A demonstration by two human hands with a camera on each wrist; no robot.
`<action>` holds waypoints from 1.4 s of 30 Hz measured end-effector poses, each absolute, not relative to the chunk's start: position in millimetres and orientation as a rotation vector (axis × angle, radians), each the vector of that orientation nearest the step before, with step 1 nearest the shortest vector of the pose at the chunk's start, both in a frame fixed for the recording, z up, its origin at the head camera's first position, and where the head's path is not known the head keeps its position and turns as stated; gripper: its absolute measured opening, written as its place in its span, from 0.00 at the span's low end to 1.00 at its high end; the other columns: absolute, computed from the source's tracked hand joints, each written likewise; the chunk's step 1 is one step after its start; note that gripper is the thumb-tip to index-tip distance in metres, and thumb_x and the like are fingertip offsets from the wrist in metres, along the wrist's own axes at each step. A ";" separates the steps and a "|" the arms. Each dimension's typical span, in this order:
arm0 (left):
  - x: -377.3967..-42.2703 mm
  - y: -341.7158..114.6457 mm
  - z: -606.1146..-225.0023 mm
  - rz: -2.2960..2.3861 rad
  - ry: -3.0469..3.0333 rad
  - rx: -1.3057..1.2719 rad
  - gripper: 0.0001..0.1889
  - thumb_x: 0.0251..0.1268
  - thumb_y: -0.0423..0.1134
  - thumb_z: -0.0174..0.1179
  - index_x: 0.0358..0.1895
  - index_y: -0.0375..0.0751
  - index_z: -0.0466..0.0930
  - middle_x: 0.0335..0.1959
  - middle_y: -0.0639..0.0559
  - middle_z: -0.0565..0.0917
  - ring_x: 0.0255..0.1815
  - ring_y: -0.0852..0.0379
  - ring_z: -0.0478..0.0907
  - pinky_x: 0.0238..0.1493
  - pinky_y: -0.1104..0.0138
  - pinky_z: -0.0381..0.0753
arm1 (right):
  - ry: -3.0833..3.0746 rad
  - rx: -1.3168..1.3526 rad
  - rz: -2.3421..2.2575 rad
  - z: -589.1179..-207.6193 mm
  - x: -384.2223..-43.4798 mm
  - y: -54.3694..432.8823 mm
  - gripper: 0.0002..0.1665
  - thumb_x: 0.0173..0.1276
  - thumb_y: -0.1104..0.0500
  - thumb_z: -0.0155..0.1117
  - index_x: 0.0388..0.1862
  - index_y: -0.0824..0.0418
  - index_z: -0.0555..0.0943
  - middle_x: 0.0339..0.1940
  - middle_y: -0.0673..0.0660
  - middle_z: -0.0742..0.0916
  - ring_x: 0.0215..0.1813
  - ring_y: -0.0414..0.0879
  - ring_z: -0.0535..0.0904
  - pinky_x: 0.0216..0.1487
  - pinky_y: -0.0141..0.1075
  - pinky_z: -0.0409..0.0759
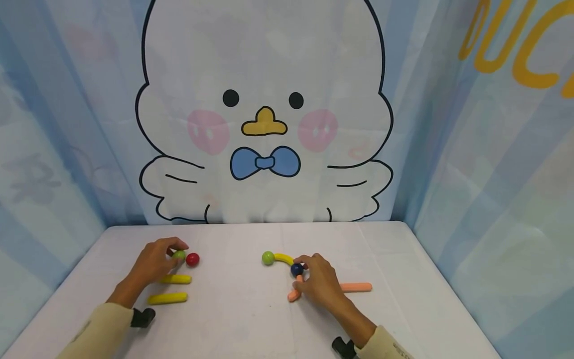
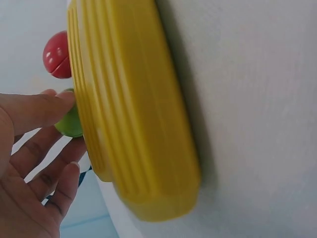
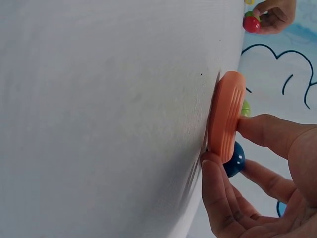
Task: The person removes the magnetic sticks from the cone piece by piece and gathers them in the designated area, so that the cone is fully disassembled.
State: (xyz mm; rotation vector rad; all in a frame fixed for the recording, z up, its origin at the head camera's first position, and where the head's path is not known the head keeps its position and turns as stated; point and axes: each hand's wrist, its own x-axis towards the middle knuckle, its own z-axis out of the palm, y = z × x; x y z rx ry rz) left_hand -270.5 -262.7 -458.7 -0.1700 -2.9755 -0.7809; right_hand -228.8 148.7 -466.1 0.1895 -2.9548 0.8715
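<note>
My left hand [image 1: 154, 260] pinches a green ball [image 1: 179, 255] between thumb and fingers. Right beside that is a red ball [image 1: 193, 259], which shows a groove in the left wrist view. Two ridged yellow sticks [image 2: 143, 109] lie nearer me, below this hand. At the middle right, my right hand [image 1: 320, 281] grips a short orange stick [image 3: 227, 116], its thumb on one side and fingertips at the end. A dark blue ball [image 1: 297, 269] meets that stick's far end, one finger against it. From the blue ball a curved yellow piece [image 1: 283, 258] runs to another green ball [image 1: 267, 258].
A straight orange stick [image 1: 356, 287] lies to the right of my right hand, partly behind it. Everything lies on a white-covered table [image 1: 233, 319]. Cloth curtains [image 1: 493, 199] stand around its back and sides, with a cartoon duck printed on the back one.
</note>
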 end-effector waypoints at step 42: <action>-245.0 -82.1 -458.2 -0.851 -2.812 -0.803 0.19 0.63 0.34 0.76 0.55 0.53 0.87 0.55 0.55 0.89 0.39 0.62 0.79 0.50 0.63 0.85 | -2.893 0.408 0.948 -468.8 -224.6 147.7 0.29 0.60 0.64 0.80 0.62 0.51 0.86 0.46 0.55 0.86 0.34 0.36 0.79 0.39 0.32 0.77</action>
